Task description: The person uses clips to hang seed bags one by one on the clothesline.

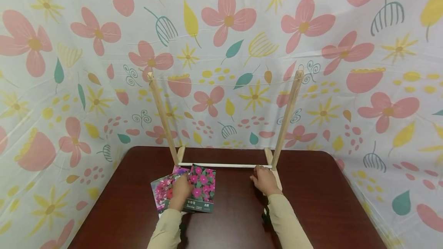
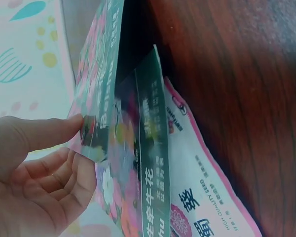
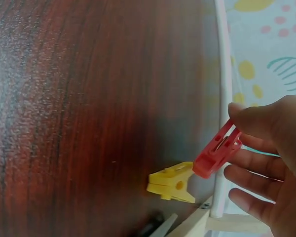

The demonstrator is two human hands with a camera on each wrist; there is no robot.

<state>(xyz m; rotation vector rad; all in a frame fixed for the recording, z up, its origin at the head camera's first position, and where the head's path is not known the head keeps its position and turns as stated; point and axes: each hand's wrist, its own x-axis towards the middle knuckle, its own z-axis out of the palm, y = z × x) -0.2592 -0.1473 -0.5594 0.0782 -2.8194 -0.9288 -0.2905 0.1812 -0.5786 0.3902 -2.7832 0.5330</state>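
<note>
Clearly, left fingers (image 2: 83, 177) pinch a packet (image 2: 98, 74) part-hiding others (image 2: 150, 118); right fingers (image 3: 251, 180), a red clip (image 3: 216, 154).

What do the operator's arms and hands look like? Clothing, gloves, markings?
Both arms wear plain pale beige long sleeves, the left sleeve and right sleeve ending near the wrists. The left hand and right hand are ungloved. No printed markings visible on the sleeves. Something dark shows beside the right sleeve, too unclear to identify.

At centre frame, my right fingers (image 3: 251, 181) could pass between the wooden posts (image 1: 287, 120), under the string (image 1: 225, 85); the white rod (image 1: 225, 165) crosses low down.
</note>
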